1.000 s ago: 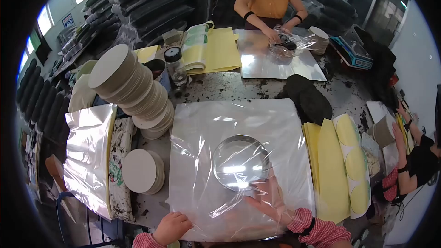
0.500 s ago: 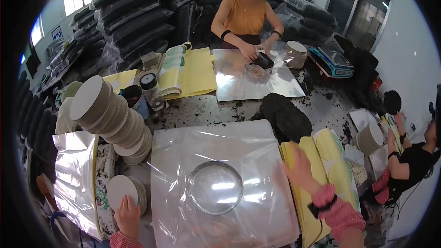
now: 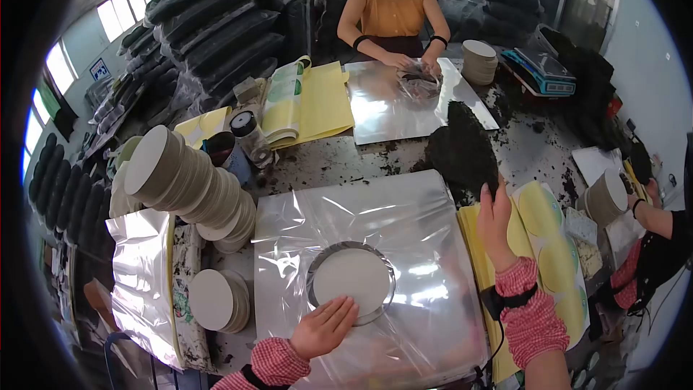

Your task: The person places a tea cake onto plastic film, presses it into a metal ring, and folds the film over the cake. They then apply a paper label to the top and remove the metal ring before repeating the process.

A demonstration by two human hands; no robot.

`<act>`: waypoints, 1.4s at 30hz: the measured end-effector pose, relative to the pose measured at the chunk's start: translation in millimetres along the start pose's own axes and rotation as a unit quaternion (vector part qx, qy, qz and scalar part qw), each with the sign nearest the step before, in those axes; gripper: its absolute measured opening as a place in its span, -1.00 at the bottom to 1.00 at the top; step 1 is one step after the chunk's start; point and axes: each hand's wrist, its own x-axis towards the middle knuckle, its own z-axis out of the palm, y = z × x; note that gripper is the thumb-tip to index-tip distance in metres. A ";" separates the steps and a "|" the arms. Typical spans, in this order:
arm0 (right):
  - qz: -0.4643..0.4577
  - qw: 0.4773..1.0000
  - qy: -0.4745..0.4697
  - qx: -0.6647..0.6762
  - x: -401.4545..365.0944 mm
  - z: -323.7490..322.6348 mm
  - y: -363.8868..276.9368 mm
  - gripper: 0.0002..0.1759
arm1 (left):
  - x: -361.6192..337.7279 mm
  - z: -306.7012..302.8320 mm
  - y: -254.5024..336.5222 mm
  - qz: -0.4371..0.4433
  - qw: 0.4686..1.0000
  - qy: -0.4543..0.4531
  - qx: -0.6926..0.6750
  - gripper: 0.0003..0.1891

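Observation:
My left hand (image 3: 328,325) lies with its fingers outstretched on the lower edge of a pale round cardboard disc (image 3: 351,278). That disc sits inside a clear round ring (image 3: 393,285) on a stack of clear plastic sheets (image 3: 289,245); my left thumb is hidden. At the right, my right hand (image 3: 496,220) grips the lower edge of a dark round cake that looks like dried seaweed (image 3: 473,146), tilted up off the table. Another dark cake (image 3: 442,152) lies behind it. Beside my left hand stands a short stack of cardboard discs (image 3: 214,300).
A tall leaning stack of discs (image 3: 191,180) stands at left, near a clear jar (image 3: 249,137). Yellow label sheets (image 3: 552,238) lie under my right forearm. Across the table a co-worker (image 3: 393,7) handles a plastic-wrapped dark item (image 3: 420,83). Another person (image 3: 650,253) works at right.
My left hand has moved right from the short stack, bringing a cardboard disc to the ring. My right hand has reached forward and raised a dark cake on its edge.

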 end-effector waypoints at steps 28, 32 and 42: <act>-0.242 0.902 -0.357 -0.002 -94.6 67.1 -103.7 -0.73 | -4.8 31.5 -47.9 -0.374 0.831 0.128 -0.391 -0.48; -0.290 0.839 -0.430 -0.164 -100.4 121.2 -89.5 -0.77 | -6.5 34.2 -46.1 -0.386 0.803 0.149 -0.428 -0.42; -0.340 0.772 -0.533 -0.071 -86.8 109.4 -82.9 0.11 | 9.8 35.3 -46.9 -0.428 0.829 0.162 -0.321 -0.63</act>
